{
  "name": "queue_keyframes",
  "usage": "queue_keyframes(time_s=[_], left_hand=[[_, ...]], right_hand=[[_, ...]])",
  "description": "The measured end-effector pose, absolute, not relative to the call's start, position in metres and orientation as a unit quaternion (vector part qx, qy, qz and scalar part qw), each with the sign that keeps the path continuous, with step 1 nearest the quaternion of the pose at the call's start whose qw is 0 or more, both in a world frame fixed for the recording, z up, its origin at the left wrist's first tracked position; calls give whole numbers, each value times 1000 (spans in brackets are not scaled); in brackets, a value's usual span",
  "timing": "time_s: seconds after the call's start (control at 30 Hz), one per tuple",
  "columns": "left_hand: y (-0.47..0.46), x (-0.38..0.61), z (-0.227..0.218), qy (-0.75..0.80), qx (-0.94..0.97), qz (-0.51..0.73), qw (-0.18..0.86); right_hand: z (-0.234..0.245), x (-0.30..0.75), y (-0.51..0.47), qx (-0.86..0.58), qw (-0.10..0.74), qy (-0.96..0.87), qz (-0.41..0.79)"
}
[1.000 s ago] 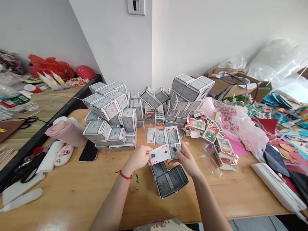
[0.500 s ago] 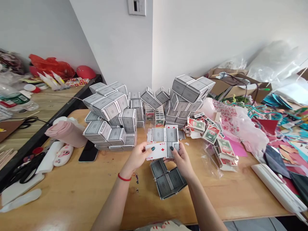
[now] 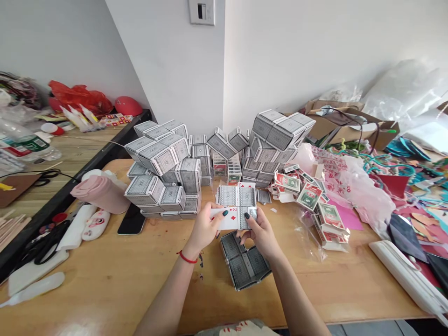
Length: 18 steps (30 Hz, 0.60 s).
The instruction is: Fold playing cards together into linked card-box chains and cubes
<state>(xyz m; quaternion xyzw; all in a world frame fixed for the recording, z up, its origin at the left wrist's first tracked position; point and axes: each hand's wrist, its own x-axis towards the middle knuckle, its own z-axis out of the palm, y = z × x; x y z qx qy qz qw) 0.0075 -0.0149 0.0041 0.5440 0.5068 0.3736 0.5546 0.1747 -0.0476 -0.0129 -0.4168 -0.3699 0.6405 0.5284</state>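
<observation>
1. Pinching the two of diamonds by its ends, the left hand and right hand are both closed on it, just above the table.
2. Since a second ago the card has moved away from the person and levelled; handling continues in the air.
3. Counted: one face-up card, one folded card block beneath the hands, two piles of card blocks behind.
</observation>
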Motion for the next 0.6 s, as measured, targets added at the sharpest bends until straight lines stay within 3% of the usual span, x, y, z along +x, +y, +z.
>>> queue_keyframes(time_s=[0.2, 0.6], left_hand=[[-15, 8, 1, 528, 556, 349, 539], [-15, 11, -8, 455, 533, 460, 546]], right_hand=[[-7, 182, -45, -412, 477, -405, 662], [-4, 183, -48, -424, 443, -459, 643]])
